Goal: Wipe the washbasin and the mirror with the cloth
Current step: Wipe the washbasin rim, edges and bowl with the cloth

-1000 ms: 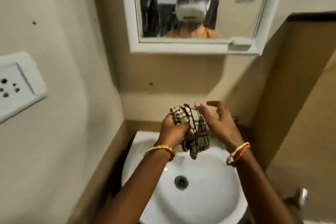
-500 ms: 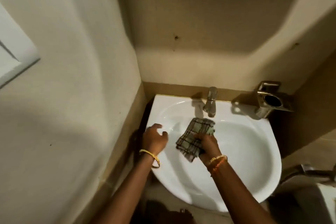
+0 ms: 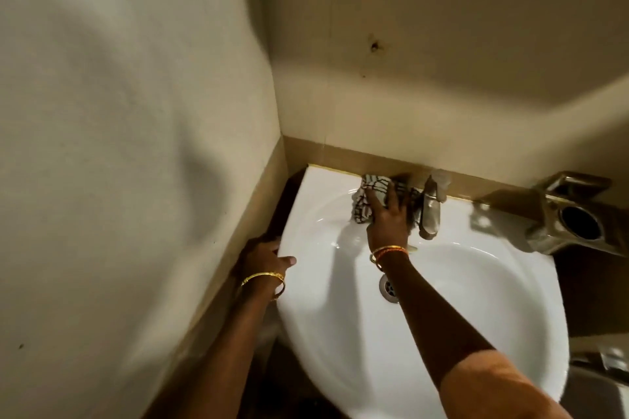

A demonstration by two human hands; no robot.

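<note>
The white washbasin (image 3: 459,309) fills the lower right of the head view, fixed in a corner. My right hand (image 3: 388,214) presses the checked cloth (image 3: 367,196) onto the basin's back ledge, just left of the tap (image 3: 429,211), with fingers spread over the cloth. My left hand (image 3: 265,257) grips the basin's left rim, thumb on top. The drain (image 3: 388,287) lies partly behind my right forearm. The mirror is out of view.
A metal holder (image 3: 575,218) with a round hole is mounted to the right of the tap. Walls close in at the left and behind the basin. Another metal fitting (image 3: 609,359) shows at the lower right edge.
My right hand has carried the cloth from the bowl up to the back ledge beside the tap. My left hand moved to the basin's left rim. The view tilted down, losing the mirror.
</note>
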